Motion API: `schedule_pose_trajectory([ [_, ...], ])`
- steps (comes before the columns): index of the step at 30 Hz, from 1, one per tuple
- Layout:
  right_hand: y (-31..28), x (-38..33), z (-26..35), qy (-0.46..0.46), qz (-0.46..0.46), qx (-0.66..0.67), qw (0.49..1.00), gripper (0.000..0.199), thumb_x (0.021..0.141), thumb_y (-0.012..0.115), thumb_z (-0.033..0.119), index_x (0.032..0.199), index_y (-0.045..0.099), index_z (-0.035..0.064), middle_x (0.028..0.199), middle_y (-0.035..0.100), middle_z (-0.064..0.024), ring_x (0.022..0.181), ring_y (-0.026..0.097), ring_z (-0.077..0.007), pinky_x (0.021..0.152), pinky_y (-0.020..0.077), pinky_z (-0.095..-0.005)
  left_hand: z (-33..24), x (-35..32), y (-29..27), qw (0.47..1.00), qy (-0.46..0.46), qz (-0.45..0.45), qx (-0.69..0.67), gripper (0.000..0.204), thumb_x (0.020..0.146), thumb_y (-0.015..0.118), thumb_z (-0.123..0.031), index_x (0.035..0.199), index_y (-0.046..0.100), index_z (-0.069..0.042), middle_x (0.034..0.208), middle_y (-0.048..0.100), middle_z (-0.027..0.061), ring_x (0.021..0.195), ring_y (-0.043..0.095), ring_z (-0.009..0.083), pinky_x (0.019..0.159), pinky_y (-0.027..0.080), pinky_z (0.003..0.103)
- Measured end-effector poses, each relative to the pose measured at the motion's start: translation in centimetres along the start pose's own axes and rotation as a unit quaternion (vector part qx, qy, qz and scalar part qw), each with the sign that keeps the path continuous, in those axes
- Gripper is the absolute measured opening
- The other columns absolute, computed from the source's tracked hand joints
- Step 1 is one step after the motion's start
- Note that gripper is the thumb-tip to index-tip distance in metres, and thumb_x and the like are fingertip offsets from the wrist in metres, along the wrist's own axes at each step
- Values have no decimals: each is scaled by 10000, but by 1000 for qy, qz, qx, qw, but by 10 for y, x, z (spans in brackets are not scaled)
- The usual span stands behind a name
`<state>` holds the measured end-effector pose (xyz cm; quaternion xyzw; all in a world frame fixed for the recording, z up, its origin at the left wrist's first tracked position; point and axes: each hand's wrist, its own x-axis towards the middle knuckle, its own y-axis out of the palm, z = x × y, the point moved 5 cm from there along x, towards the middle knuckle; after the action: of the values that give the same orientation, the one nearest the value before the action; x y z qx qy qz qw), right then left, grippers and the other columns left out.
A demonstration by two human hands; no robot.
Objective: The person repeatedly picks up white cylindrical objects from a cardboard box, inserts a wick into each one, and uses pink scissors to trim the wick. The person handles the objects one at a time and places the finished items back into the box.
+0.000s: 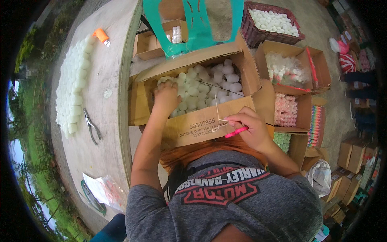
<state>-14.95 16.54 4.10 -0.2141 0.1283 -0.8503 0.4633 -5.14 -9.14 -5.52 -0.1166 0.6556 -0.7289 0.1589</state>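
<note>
A cardboard box (pixel 173 135) rests across my lap, filled with small white rounded pieces (pixel 193 90) that look like plastic. My left hand (pixel 165 97) reaches into its left part, fingers curled down among the pieces; whatever they grip is hidden. Over the box's near right edge, my right hand (pixel 250 127) is closed on a pink-handled tool (pixel 236 132), whose kind I cannot make out. A thin white string (pixel 217 107) runs up from those fingers toward the pile. Thin dark rods (pixel 209 84) lie across the pieces.
On the table at left are rows of white pieces (pixel 74 84), an orange-handled cutter (pixel 101 35), pliers (pixel 92 127) and a plastic bag (pixel 111 191). A green chair (pixel 195 28) stands beyond the box. At right are a filled crate (pixel 258 34) and cartons (pixel 288 86).
</note>
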Motion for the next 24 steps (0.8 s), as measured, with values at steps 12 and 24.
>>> schedule_pose_trajectory([
  [12, -19, -4, 13, -24, -62, -52, 996, 206, 750, 710, 45, 950, 669, 73, 736, 539, -63, 671, 527, -222, 584, 426, -320, -71, 102, 68, 968, -12, 103, -230, 502, 850, 574, -360, 1252, 474, -77, 1122, 575, 180, 996, 600, 320, 819, 504, 423],
  [24, -8, 27, 36, -94, -107, -61, 988, 192, 726, 725, 18, 903, 654, 34, 775, 528, -69, 679, 521, -213, 575, 418, -304, -66, -49, -70, 306, -68, 89, -945, 494, 795, 700, -153, 1207, 445, -55, 1079, 551, 68, 1027, 579, 248, 767, 532, 395],
])
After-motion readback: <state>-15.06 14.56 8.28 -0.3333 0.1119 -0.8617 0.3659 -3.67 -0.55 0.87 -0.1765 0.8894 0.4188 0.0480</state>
